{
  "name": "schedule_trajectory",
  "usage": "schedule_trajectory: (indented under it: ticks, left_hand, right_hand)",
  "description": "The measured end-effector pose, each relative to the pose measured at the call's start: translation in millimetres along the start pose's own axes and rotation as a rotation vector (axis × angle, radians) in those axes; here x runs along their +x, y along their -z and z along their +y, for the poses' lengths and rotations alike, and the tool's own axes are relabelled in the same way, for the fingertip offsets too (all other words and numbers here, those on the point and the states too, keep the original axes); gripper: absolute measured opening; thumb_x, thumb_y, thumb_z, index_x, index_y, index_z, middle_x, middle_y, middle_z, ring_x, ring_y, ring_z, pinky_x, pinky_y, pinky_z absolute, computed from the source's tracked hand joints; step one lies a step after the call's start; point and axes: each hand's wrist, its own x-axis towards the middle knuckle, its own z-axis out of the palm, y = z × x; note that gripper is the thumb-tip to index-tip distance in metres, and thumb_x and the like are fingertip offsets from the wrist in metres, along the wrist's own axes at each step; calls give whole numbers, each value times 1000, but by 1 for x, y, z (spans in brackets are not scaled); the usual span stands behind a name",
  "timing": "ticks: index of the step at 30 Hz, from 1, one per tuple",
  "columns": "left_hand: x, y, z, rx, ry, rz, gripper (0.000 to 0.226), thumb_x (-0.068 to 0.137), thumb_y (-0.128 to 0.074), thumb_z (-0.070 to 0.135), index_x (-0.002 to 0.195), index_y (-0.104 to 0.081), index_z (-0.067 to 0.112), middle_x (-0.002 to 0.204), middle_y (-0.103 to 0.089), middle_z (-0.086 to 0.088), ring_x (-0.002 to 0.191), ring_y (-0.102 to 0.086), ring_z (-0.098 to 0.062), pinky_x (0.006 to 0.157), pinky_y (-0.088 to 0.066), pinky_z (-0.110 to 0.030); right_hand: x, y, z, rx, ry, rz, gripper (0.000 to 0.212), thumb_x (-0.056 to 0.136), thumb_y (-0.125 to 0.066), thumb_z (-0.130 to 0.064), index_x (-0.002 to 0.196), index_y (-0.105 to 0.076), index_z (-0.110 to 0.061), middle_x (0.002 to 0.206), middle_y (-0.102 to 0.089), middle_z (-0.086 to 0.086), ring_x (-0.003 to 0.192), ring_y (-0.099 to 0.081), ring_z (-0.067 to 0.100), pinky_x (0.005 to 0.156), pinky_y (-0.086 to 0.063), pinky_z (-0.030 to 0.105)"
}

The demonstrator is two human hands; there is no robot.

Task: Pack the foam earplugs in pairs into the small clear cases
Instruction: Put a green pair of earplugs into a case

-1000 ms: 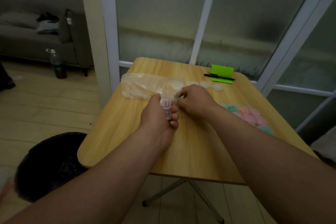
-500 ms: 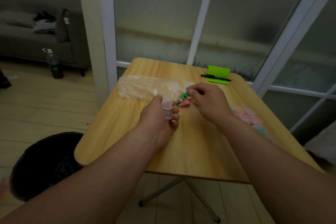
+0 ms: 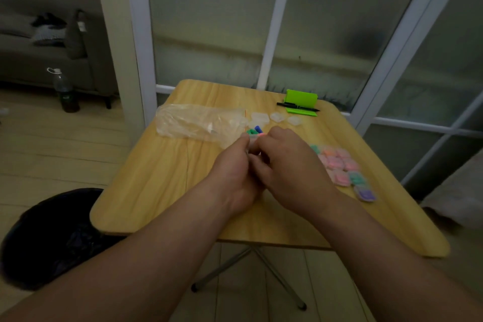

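Dim light. Frosted glass panels point(image 3: 209, 21) in white frames point(image 3: 275, 21) behind the wooden bench point(image 3: 156, 178); pale plank floor point(image 3: 65, 151) — grey sofa point(image 3: 26, 60) far left, black bin point(image 3: 47, 238) near.

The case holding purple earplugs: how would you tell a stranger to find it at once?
Start at the wooden table; to the right of the right hand lies a cluster of small filled cases. The case holding purple earplugs sits at the cluster's end nearest the camera. Its neighbours hold pink or green earplugs; it alone shows purple.
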Motion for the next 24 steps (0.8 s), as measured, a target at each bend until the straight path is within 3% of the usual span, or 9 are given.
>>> schedule_trajectory:
  ticks: [5,7,9,11,18,24]
  left_hand:
    - [6,5,2,0,-13,-33,50,110,-42,43,137,-65,8,134,-70,-14,123,-68,-24,113,-49,-44]
    - [8,8,5,2,-8,-33,52,108,-43,48,135,-66,9,116,-74,-10,101,-71,-20,97,-55,-36]
    - [10,11,8,35,-17,-26,54,107,-40,49,130,-66,7,90,-65,-7,72,-58,-15,70,-46,-28]
    - [9,13,12,60,-34,-14,52,107,-38,49,119,-69,9,76,-56,-4,62,-48,-13,61,-39,-26]
    - [11,19,21,55,-86,22,49,106,-41,47,121,-68,10,70,-55,-3,59,-45,-13,59,-35,-26]
    - [11,24,27,19,-123,53,46,104,-41,46,122,-67,12,66,-54,-2,55,-44,-12,55,-35,-26]
  right_hand:
    - [-1,1,5,64,12,26,27,99,-56,-46,100,-73,-26,92,-53,-6,92,-50,14,80,-45,38]
    - [1,2,9,146,-20,87,26,102,-57,-44,99,-74,-25,90,-54,-8,89,-49,10,77,-43,31]
    - [5,3,17,209,-93,148,22,104,-59,-37,96,-73,-22,89,-55,-7,85,-50,8,74,-43,29]
    - [8,1,27,235,-168,175,22,106,-57,-35,97,-72,-21,88,-58,-6,83,-52,10,72,-43,33]
    - [25,-23,55,202,-305,142,18,106,-59,-30,98,-73,-22,91,-61,-5,88,-55,14,71,-35,32]
    - [54,-47,59,68,-261,2,15,101,-63,-24,109,-76,-22,103,-63,-1,95,-59,17,76,-42,32]
